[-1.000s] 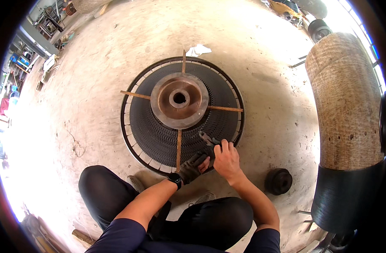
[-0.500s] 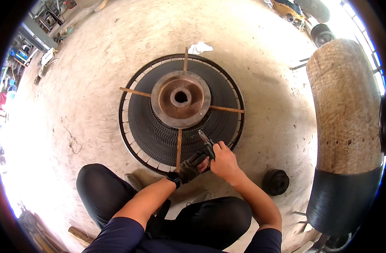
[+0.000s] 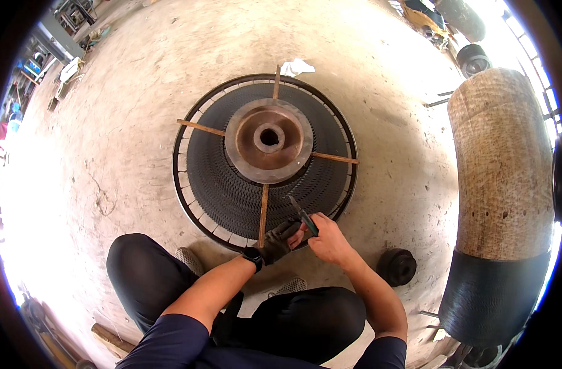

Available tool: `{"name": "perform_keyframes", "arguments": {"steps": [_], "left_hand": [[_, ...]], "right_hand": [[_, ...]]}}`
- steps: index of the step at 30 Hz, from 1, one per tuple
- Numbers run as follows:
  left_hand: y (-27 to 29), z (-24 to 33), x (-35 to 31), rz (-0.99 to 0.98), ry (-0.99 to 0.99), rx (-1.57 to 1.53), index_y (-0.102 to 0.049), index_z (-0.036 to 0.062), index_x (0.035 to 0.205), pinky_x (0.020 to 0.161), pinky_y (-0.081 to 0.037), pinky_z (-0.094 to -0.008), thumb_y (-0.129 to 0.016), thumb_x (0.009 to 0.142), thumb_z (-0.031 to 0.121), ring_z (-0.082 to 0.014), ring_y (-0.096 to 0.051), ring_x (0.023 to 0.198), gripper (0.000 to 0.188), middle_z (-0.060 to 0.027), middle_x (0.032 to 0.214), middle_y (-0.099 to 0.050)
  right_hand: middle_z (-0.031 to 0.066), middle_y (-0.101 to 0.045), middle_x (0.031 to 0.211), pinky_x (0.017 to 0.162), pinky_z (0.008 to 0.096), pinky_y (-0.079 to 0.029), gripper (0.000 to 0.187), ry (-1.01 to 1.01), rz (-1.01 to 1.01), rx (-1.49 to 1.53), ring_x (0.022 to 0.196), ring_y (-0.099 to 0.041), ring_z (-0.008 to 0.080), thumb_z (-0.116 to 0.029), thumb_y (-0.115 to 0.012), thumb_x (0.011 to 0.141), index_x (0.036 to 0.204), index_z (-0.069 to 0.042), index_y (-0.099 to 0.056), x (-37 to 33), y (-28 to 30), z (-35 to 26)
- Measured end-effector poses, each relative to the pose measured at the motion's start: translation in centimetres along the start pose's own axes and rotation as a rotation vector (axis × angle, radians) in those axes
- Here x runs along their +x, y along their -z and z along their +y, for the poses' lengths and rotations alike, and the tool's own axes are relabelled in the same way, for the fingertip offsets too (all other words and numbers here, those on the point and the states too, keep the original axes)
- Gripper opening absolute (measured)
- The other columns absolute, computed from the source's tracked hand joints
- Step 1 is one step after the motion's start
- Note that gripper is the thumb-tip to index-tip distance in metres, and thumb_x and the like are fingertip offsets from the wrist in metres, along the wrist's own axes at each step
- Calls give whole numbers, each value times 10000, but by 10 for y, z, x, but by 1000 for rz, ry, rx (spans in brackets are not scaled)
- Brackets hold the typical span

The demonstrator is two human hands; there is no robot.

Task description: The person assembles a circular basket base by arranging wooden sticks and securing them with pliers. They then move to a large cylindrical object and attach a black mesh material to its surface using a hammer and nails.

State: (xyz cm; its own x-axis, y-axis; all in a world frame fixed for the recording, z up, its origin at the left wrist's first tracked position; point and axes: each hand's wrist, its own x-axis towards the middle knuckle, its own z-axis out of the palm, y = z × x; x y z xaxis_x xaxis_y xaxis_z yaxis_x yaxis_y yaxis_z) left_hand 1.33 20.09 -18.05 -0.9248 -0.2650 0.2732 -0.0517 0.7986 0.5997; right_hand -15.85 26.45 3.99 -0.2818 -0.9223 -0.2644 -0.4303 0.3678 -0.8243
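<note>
My right hand [image 3: 330,238], bare, is closed around the handles of a pair of pliers [image 3: 304,218]. Their narrow jaws point up and left over the near right part of a wide, dark coil of toothed strip [image 3: 222,200]. Beside the pliers, at the coil's near edge, my left hand [image 3: 282,238] wears a dark glove with some bare fingertips. Its fingers are curled together, and whatever they hold is hidden. A black watch [image 3: 252,258] sits on that wrist. On the coil's middle rests a brownish metal hub wheel [image 3: 241,161] with a round bore.
Wooden sticks [image 3: 264,212] stick out from under the hub across the coil, inside a dark spoked ring [image 3: 181,192]. Right of my arm lies a black cylindrical part [image 3: 396,267]. Farther right stands a large wooden roller [image 3: 502,166] with black wrapping. A white cloth [image 3: 297,67] lies beyond the ring.
The pliers have turned in my right hand, so their jaws look narrower and sit slightly lower. My left hand stays at the coil's near edge. The whole view has shifted a little.
</note>
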Motion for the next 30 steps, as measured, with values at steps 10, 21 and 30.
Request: {"name": "perform_keyframes", "arguments": {"steps": [10, 21, 30], "left_hand": [[24, 16, 11, -85, 264, -1030, -362, 140, 1508, 1129, -394, -383, -473, 1025, 174, -214, -450, 1366, 496, -22, 1492, -445], [-33, -18, -14, -31, 277, -1532, -346, 157, 1507, 1115, -404, -369, -426, 1048, 104, -180, -512, 1256, 469, -32, 1327, -507], [36, 21, 28, 154, -247, 200, -427, 53, 1432, 1096, -413, -376, -512, 960, 81, -245, -508, 1276, 480, -76, 1363, -528]], "right_hand": [[254, -645, 873, 753, 467, -523, 121, -165, -86, 53, 843, -655, 416, 28, -505, 780, 884, 48, -561, 13, 4, -28], [164, -619, 765, 557, 363, -504, 126, -525, -242, 471, 600, -619, 240, 33, -523, 785, 900, 67, -560, 44, 4, -68], [200, -700, 824, 557, 407, -547, 281, -686, -474, -259, 679, -721, 264, -64, -487, 833, 983, 138, -612, 83, 53, -138]]}}
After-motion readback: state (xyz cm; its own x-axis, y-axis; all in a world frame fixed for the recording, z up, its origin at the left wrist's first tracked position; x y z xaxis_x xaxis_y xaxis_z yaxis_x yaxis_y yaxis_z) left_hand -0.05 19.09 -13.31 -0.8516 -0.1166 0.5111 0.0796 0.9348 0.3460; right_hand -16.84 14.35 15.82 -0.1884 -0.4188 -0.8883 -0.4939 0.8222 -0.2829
